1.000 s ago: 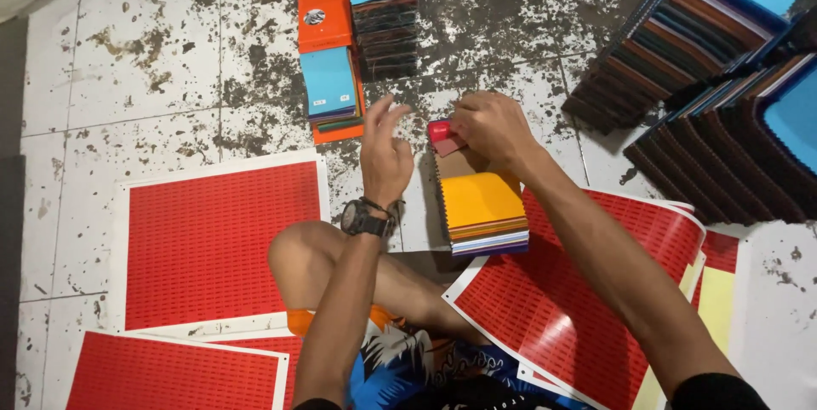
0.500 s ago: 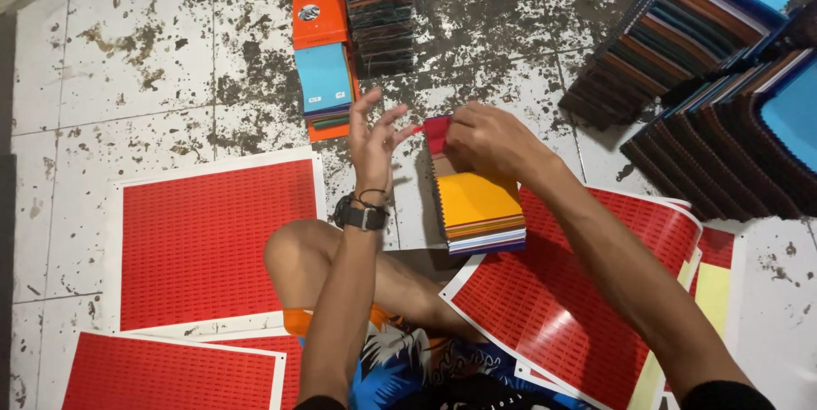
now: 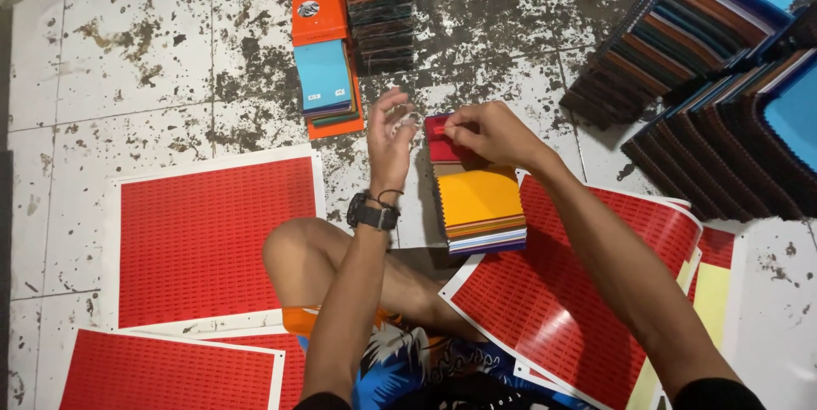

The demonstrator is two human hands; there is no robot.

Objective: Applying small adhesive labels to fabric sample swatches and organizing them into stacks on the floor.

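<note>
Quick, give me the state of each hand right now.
Left hand: fingers loosely curled, nothing clearly held.
Right hand: fingertips pinched on the red end of the swatch stack.

Bare floor open left, swatch rows block right

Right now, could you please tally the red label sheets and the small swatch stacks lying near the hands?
Red label sheets: 4
Small swatch stacks: 3 (yellow-topped, blue-topped on orange card, dark one under blue card)
Total: 7
</note>
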